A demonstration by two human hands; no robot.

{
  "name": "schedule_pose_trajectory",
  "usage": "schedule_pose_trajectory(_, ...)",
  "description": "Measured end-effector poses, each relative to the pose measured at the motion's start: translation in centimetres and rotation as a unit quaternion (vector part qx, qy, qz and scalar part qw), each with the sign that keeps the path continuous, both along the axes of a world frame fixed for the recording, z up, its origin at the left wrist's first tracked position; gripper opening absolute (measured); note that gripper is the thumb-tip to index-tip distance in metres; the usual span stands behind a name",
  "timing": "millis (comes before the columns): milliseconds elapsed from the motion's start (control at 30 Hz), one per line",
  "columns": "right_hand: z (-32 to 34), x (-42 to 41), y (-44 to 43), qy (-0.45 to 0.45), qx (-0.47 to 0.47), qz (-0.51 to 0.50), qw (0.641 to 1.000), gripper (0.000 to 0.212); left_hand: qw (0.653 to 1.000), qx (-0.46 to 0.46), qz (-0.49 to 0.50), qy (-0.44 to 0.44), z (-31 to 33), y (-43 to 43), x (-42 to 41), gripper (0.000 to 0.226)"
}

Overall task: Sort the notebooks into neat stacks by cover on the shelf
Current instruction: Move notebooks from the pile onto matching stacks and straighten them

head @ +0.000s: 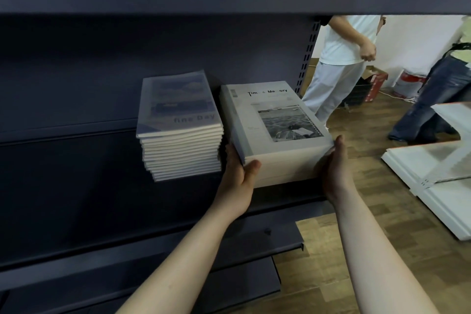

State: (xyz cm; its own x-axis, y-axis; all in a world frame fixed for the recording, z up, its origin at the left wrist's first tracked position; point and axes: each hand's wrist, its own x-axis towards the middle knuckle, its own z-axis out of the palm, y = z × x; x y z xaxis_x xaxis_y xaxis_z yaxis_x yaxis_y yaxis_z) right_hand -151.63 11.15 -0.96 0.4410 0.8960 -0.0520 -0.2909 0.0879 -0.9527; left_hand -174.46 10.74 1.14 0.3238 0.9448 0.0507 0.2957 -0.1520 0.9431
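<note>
Evidently, a thick white stack (277,115) of notebooks with the "Time & Memory" cover is held at the right end of the dark shelf (76,186). It sits just beside a blue stack (178,109) of "fine Day" notebooks, with a narrow gap between the two. The white stack is clasped from both sides. The left hand (238,176) is set at its near left corner, with the thumb laid across the front edge and the fingers hidden in the gap. The right hand (336,168) is pressed to its near right corner, with the fingers (327,158) wrapped onto the page edges and the thumb raised along the side. Whether the stack rests fully on the shelf or is partly lifted cannot be told. A stack this thick is judged heavy as a whole yet loose within: each notebook is thin and bendable, and the covers look glossy. Layers can therefore be expected to slide over one another if the stack is tilted or squeezed only near the top. A hold low on both sides, with support under the bottom notebook, is judged safest, and squaring is best done by flat pressure on the edges. The blue stack is slightly fanned at its lower front, which suggests how easily such covers slip.
</note>
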Motion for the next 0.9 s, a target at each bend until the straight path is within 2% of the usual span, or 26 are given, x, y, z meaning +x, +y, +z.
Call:
schedule_pose_trajectory(267,1.1,-0.9,-0.5,-0.006,-0.027,-0.02,0.999,0.06,0.999,-0.02,-0.008,-0.037,-0.1,0.0,0.3,0.076)
schedule_pose_trajectory(333,2.0,-1.2,-0.6,-0.024,-0.037,-0.031,0.999,0.05,0.999,-0.015,-0.036,-0.023,0.6,0.0,-0.4,0.077)
schedule_pose_trajectory(400,2.9,-1.5,-0.8,-0.037,-0.06,-0.082,0.994,0.035,0.997,0.007,-0.07,0.001,1.5,0.1,-1.6,0.069)
schedule_pose_trajectory(433,3.3,-1.7,-1.1,-0.085,-0.067,-0.124,0.986,0.031,0.997,0.023,-0.076,0.025,2.1,0.0,-2.3,0.063)
schedule_pose_trajectory(500,4.2,-2.5,-1.8,-0.229,-0.04,-0.224,0.947,0.024,0.995,0.065,-0.042,0.069,3.0,0.0,-4.0,0.054)
schedule_pose_trajectory(567,5.7,-4.3,-2.6,-0.292,0.041,-0.277,0.915,0.027,0.993,0.107,0.013,0.053,3.9,-0.2,-6.1,0.04)
schedule_pose_trajectory(633,7.4,-6.8,-2.8,-0.304,0.126,-0.259,0.908,0.03,0.988,0.143,0.06,-0.011,4.9,-0.4,-8.0,0.022)
schedule_pose_trajectory(733,8.8,-11.3,-2.2,-0.265,0.185,-0.145,0.935,0.03,0.959,0.208,0.173,-0.08,6.0,-0.6,-10.7,0.015)
schedule_pose_trajectory(833,8.7,-16.0,-1.2,-0.188,0.14,-0.015,0.972,0.026,0.907,0.269,0.303,-0.116,6.3,-0.2,-13.3,0.017)
schedule_pose_trajectory(900,8.0,-18.6,-0.5,-0.148,0.079,0.041,0.985,0.035,0.895,0.245,0.352,-0.127,6.1,0.4,-14.6,0.02)
